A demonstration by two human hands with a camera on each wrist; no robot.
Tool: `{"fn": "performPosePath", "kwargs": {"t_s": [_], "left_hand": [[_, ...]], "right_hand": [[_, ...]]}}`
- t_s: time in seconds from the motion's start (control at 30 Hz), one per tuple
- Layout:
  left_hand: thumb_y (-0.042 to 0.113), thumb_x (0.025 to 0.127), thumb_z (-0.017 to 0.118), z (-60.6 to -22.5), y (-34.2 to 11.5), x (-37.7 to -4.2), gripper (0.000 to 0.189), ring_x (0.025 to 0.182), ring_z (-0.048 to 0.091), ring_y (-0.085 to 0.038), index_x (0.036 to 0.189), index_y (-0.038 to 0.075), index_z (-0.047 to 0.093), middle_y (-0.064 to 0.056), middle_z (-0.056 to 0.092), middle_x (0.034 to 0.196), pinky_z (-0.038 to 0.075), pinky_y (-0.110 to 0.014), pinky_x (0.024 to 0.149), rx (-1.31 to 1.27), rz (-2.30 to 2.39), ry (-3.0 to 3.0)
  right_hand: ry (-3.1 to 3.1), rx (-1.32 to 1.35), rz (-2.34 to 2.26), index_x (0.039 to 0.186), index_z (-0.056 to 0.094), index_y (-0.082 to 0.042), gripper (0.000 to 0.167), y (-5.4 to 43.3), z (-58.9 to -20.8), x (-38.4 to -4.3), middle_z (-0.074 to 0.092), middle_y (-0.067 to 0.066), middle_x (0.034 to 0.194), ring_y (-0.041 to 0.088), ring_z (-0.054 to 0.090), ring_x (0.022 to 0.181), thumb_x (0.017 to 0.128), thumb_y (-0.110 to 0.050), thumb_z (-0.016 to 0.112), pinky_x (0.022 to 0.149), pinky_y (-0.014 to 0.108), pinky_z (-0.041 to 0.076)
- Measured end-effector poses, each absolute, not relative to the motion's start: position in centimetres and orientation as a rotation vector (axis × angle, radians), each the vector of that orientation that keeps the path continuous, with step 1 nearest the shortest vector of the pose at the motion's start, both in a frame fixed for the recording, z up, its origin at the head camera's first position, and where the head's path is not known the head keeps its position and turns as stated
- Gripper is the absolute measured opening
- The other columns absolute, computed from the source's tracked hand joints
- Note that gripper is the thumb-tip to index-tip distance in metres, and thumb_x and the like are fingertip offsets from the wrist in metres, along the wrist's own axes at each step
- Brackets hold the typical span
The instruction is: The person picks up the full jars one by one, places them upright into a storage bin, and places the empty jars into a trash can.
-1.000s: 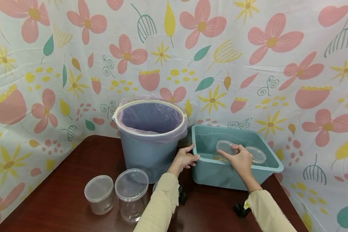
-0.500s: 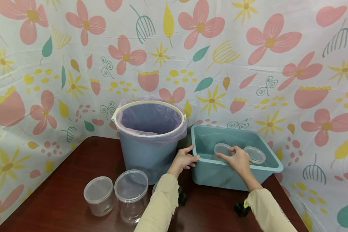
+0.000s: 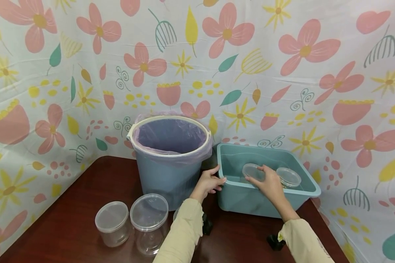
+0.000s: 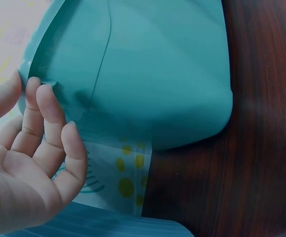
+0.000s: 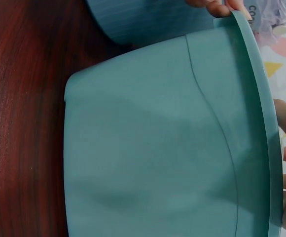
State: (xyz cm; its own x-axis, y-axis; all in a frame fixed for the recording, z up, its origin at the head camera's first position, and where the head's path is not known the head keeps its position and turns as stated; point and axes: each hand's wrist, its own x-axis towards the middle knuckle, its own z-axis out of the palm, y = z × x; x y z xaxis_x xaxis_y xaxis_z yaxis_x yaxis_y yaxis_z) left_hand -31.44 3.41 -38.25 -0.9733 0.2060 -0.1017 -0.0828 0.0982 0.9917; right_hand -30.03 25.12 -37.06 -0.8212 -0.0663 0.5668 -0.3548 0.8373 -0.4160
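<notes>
My left hand [image 3: 208, 184] pinches the near left corner of the teal plastic tub [image 3: 250, 199]; in the left wrist view the rim sits between thumb and fingertips. My right hand [image 3: 270, 184] reaches over the tub's front wall and holds a small clear plastic jar [image 3: 251, 171] by its round top, inside the tub. Its lower part is hidden behind the wall and my hand. Beside that hand, a second clear jar [image 3: 289, 176] with a round lid sits in the tub, with something golden showing just under it. The right wrist view mostly shows the tub's outer wall [image 5: 148, 143].
A blue-grey bucket [image 3: 166, 175] with a purple liner stands left of the tub. Two clear lidded jars [image 3: 112, 221] [image 3: 149, 213] stand on the dark wood table [image 3: 69, 226] at the front left. Another clear container is mostly hidden behind my left sleeve [image 3: 181, 233]. A floral cloth [image 3: 184, 54] hangs behind.
My right hand has moved slightly left and lower with the jar, and golden bits seen below its top earlier are now hidden. My left hand stays on the tub's rim.
</notes>
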Motion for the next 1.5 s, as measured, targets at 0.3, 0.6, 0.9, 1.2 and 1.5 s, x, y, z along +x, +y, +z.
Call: {"fn": "performPosePath", "kwargs": {"t_s": [0.3, 0.6, 0.9, 1.2, 1.5], "left_hand": [[0.018, 0.082, 0.066, -38.2, 3.4, -31.4, 0.060, 0.056, 0.057, -0.013, 0.136, 0.025, 0.040, -0.001, 0.065, 0.075, 0.042, -0.026, 0.050, 0.125, 1.988, 2.149], [0.018, 0.082, 0.066, -37.9, 3.2, -31.1, 0.060, 0.056, 0.059, -0.014, 0.136, 0.021, 0.040, -0.003, 0.066, 0.075, 0.044, -0.029, 0.054, 0.142, 1.965, 2.196], [0.020, 0.082, 0.067, -37.2, 2.9, -30.6, 0.059, 0.055, 0.059, -0.016, 0.135, 0.021, 0.042, -0.005, 0.066, 0.075, 0.039, -0.025, 0.046, 0.148, 1.888, 2.279], [0.021, 0.082, 0.066, -36.4, 2.3, -29.9, 0.058, 0.053, 0.057, -0.013, 0.135, 0.019, 0.043, -0.012, 0.066, 0.082, 0.039, -0.025, 0.048, 0.161, 1.894, 2.280], [0.021, 0.083, 0.065, -35.4, 1.4, -28.6, 0.055, 0.055, 0.057, -0.012, 0.134, 0.018, 0.044, -0.016, 0.064, 0.086, 0.042, -0.029, 0.054, 0.252, 1.962, 2.210]], "right_hand": [[-2.332, 0.410, 0.754, 0.104, 0.059, 0.010, 0.046, 25.5, -37.3, -30.0, 0.050, 0.029, 0.113, 0.044, 0.040, 0.110, 0.073, -0.021, 0.074, 0.088, 0.057, 0.029], [-2.296, 0.430, 0.791, 0.103, 0.059, 0.010, 0.042, 25.5, -37.2, -29.7, 0.050, 0.029, 0.114, 0.044, 0.040, 0.110, 0.075, -0.018, 0.072, 0.089, 0.057, 0.028], [-2.273, 0.436, 0.806, 0.103, 0.060, 0.009, 0.040, 25.5, -37.4, -29.5, 0.050, 0.028, 0.114, 0.043, 0.040, 0.110, 0.075, -0.017, 0.072, 0.090, 0.059, 0.026], [-2.227, 0.465, 0.838, 0.105, 0.058, 0.009, 0.040, 24.9, -37.0, -29.4, 0.052, 0.025, 0.113, 0.040, 0.042, 0.109, 0.076, -0.015, 0.071, 0.087, 0.055, 0.030], [-2.235, 0.470, 0.926, 0.110, 0.056, 0.005, 0.041, 24.1, -36.7, -29.4, 0.054, 0.021, 0.110, 0.037, 0.046, 0.106, 0.078, -0.016, 0.069, 0.085, 0.051, 0.034]]}}
